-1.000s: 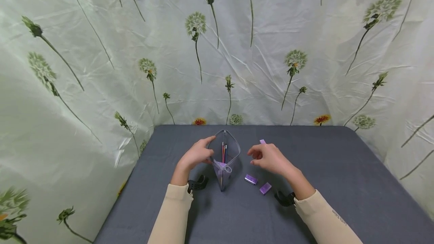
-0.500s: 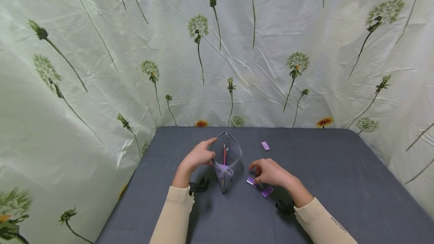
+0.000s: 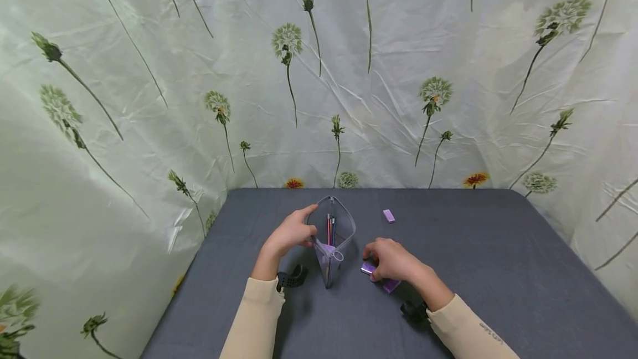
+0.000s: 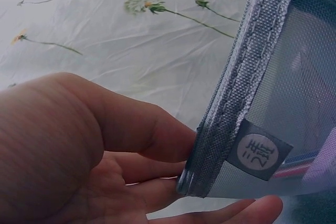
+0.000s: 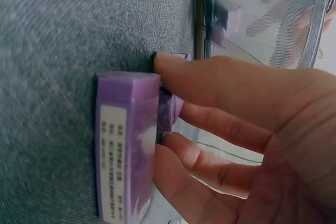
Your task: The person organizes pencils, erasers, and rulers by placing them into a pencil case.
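A grey mesh pencil case [image 3: 326, 270] stands unzipped at the table's middle, with several pencils [image 3: 330, 229] and something purple inside. My left hand [image 3: 291, 234] holds its left rim, thumb and fingers at the zip edge [image 4: 247, 82] in the left wrist view. My right hand [image 3: 396, 259] is low over the table to the right of the case. Its thumb and fingers pinch a small shiny purple block [image 3: 367, 268], partly hidden behind the thumb in the right wrist view. Beside it lies a second purple block [image 5: 126, 145] with a white printed label.
A third, paler purple block [image 3: 389, 215] lies farther back on the dark grey table [image 3: 478, 259]. Behind the table hangs a pale curtain [image 3: 319, 87] printed with dandelions. Dark straps with small cameras sit at both wrists.
The right hand has come down and nearer to the body, uncovering the far block, and now grips the shiny purple block. The left hand keeps its hold on the case.
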`<state>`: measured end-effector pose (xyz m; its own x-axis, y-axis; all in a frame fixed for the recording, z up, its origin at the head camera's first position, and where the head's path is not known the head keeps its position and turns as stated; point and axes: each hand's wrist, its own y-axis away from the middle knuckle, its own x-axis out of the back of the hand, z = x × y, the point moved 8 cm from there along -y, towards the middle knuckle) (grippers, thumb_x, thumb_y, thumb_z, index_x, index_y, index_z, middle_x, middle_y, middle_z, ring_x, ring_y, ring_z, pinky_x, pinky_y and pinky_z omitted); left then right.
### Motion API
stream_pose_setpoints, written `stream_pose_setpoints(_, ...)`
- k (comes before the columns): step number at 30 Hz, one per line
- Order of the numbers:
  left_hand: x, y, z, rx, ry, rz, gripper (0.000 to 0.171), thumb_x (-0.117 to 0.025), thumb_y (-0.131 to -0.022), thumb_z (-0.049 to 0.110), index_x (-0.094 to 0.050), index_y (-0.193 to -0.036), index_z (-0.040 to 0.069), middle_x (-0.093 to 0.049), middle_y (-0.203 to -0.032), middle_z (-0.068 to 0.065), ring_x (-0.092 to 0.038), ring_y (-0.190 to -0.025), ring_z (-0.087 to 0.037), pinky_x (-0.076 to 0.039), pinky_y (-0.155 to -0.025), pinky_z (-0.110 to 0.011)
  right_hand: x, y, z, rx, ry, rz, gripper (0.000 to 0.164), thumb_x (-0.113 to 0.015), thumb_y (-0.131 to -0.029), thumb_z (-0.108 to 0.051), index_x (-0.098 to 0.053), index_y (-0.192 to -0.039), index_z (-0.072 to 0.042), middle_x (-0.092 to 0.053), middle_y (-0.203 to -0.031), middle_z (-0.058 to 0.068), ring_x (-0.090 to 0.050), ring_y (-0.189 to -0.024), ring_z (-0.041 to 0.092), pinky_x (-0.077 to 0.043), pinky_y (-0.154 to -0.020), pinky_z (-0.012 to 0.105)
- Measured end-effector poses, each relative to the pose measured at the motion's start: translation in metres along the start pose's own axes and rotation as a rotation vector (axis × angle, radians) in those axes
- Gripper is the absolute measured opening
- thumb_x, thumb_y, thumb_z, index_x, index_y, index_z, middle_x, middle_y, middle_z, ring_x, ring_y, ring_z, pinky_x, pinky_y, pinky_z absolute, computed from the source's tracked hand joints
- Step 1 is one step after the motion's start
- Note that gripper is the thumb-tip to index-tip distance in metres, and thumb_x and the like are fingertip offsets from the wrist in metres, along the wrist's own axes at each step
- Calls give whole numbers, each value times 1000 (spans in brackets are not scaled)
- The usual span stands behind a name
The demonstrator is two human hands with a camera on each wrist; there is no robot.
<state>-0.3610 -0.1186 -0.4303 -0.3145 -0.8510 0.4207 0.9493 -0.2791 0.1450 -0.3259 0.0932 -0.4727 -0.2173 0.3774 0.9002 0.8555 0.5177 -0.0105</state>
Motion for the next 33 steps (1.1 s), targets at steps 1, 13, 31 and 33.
stream_pose_setpoints(1,0,0,0,-2,0,2,73,-56,-92,-2,-33,-159,15,-25,-161,-19,-51,-53,-17,-57,-71,-47,0,0,-1,0,5,2,41,-93,-60,-8,-73,-96,-11,-55,-80,0,-50,-74,17,-46,-68,41)
stream_pose_setpoints(13,-2,0,2,6,-19,10,71,-61,-95,2,-34,-159,14,-30,-158,-19,-52,-56,-17,-57,-75,-49,-2,-1,1,-10,-15,4,36,-91,-63,-4,-72,-92,-11,-58,-73,-1,-52,-68,15,-46,-63,38)
stream_pose_setpoints(31,-2,0,1,4,-16,21,70,-63,-95,3,-34,-159,13,-28,-160,-20,-58,-67,-21,-58,-70,-42,2,2,-4,62,-27,40,25,-83,-62,3,-68,-75,-14,-58,-68,-5,-49,-63,11,-43,-57,30)
stream_pose_setpoints(33,-2,0,1,3,-14,17,70,-62,-95,3,-34,-159,13,-28,-160,-19,-57,-67,-21,-58,-73,-45,3,2,-4,64,-27,40,25,-83,-64,2,-68,-75,-14,-58,-68,-5,-49,-63,10,-44,-57,30)
